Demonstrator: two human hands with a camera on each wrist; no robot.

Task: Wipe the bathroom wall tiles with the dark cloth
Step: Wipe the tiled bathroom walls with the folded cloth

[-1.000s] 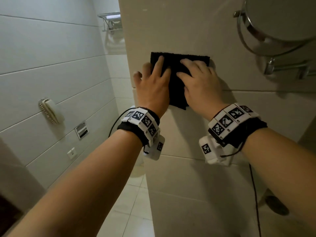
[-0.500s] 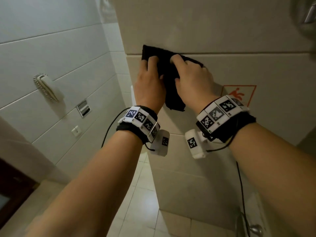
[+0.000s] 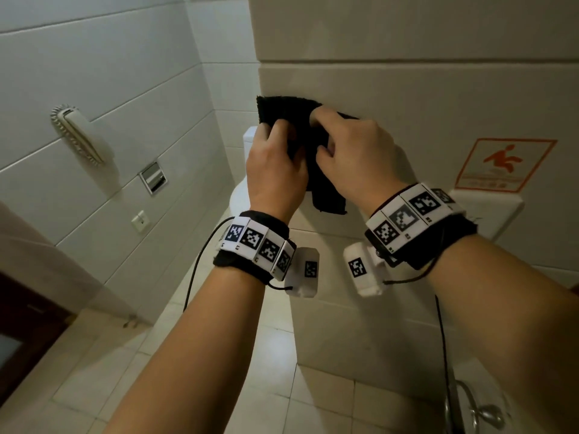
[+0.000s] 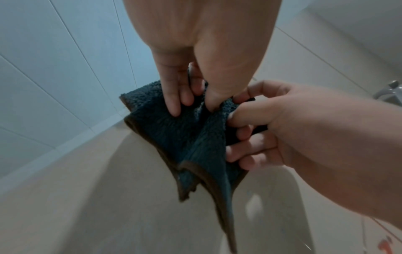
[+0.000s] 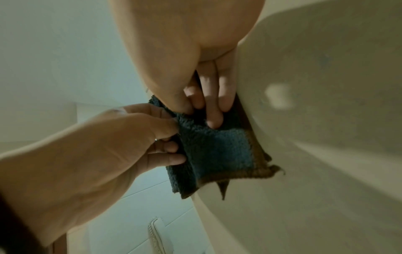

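- The dark cloth [image 3: 286, 115] is bunched and folded, held up at the beige wall tiles [image 3: 407, 98] near the wall's outer corner; in the right wrist view the cloth [image 5: 219, 151] lies with 1 edge against the tile [image 5: 326, 120].
- The left hand [image 3: 275, 170] has its fingers curled into the cloth's left part — in the left wrist view its fingers [image 4: 174, 96] press into the pile while the thumb pinches a fold from the other side.
- The right hand [image 3: 354, 151] grips the cloth's right part, thumb and fingers curled round a ridge of fabric; in the right wrist view its fingers [image 5: 214, 110] dig into the pile.
- The 2 hands sit close together, nearly touching, both clamped on the same cloth, whose lower end hangs loose below them, brown trim showing.
- Each wrist carries a dark band with black-and-white marker squares [image 3: 257, 242] and a small white camera housing [image 3: 305, 270].
- On the grey side wall to the left: a wall telephone [image 3: 78, 136], a chrome fitting [image 3: 153, 181] and a small white switch plate [image 3: 140, 220].
- An orange slip-warning sign [image 3: 504, 164] is on the beige tile to the right of the hands.
- A white toilet [image 3: 239, 195] shows partly behind the left hand; pale floor tiles [image 3: 219, 355] lie below.
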